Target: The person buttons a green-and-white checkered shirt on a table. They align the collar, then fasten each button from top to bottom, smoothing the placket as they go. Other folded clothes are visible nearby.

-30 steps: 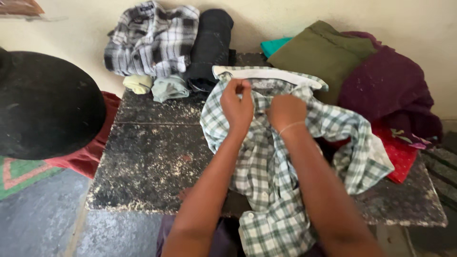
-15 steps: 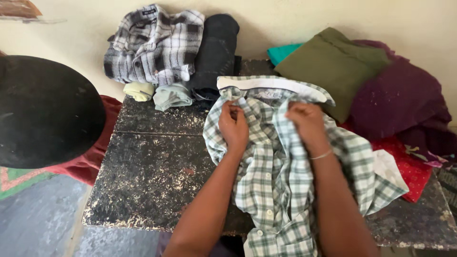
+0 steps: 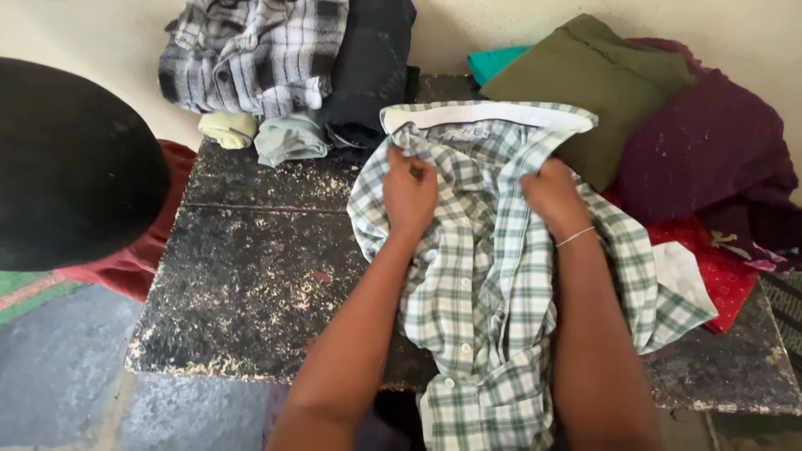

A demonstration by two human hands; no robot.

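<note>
A green-and-white checked shirt (image 3: 480, 276) lies spread on a dark speckled stone slab (image 3: 251, 276), collar toward the wall and its hem hanging over the near edge. My left hand (image 3: 408, 190) pinches the fabric near the left of the collar. My right hand (image 3: 551, 194), with a thin bracelet at the wrist, grips the fabric near the right shoulder. Both hands sit a shirt's width apart.
At the back left lie a folded grey plaid shirt (image 3: 251, 54), a dark folded garment (image 3: 368, 67) and two small pale rolled cloths (image 3: 263, 135). At the right is a heap: olive cloth (image 3: 585, 83), maroon cloth (image 3: 702, 150), red patterned cloth (image 3: 718, 276). A round black object (image 3: 67, 167) stands left.
My hands have moved apart from the middle of the shirt front toward the shoulders, spreading the shirt flatter. The view has shifted slightly.
</note>
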